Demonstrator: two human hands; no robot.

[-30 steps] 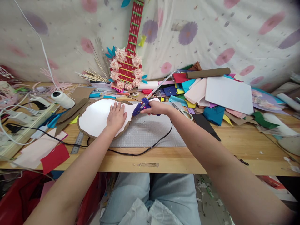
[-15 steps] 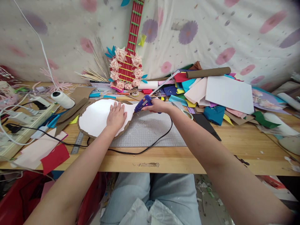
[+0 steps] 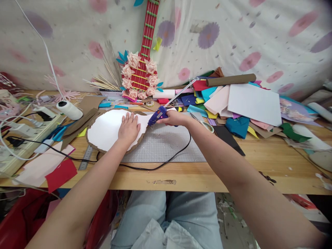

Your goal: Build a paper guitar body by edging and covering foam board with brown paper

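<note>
My left hand (image 3: 129,128) lies flat, fingers spread, on a white guitar-shaped board (image 3: 105,129) with a brown cardboard rim. My right hand (image 3: 173,117) grips a blue hot glue gun (image 3: 158,115), its nozzle at the board's edge where the body narrows to the neck. A clear glue stick (image 3: 181,92) sticks out of the back of the gun. Beneath the board lies a grey cutting mat (image 3: 166,147). The black cord (image 3: 155,169) curves over the mat and the table's front. My right hand and the gun hide part of the neck.
A red paper guitar with pink roses (image 3: 140,77) stands against the curtain. Coloured felt and paper (image 3: 215,98) are heaped at the back right, near scissors (image 3: 206,125). At left are a power strip (image 3: 28,138), a thread spool (image 3: 69,110) and a metal ruler (image 3: 85,159).
The glue gun's nozzle has shifted very slightly left and down along the board's edge. My left hand has stayed in place on the board.
</note>
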